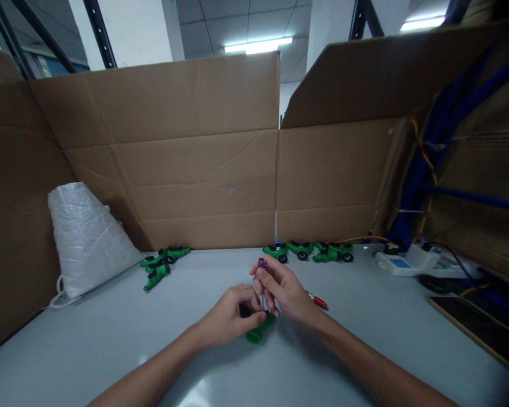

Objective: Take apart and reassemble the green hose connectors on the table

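Observation:
A green toy cannon [254, 336] with black parts lies low over the table, partly covered by my fingers. My left hand [234, 314] is closed around it from the left, thumb along its near side. Above it, my right hand [283, 287] pinches a small screwdriver whose dark purple handle end [262, 263] shows between thumb and fingers. Its thin shaft points down toward the toy; the tip is hidden by my fingers. Just behind my right wrist lies a red pen-like tool [319, 302], partly covered.
Several similar green toys [330, 252] stand along the back right, and others [156, 278] at the back left. A white wrapped bag [89, 243] is on the left. A power strip [401, 264] and a dark flat panel [479, 322] lie right. Cardboard walls [195, 186] surround the table.

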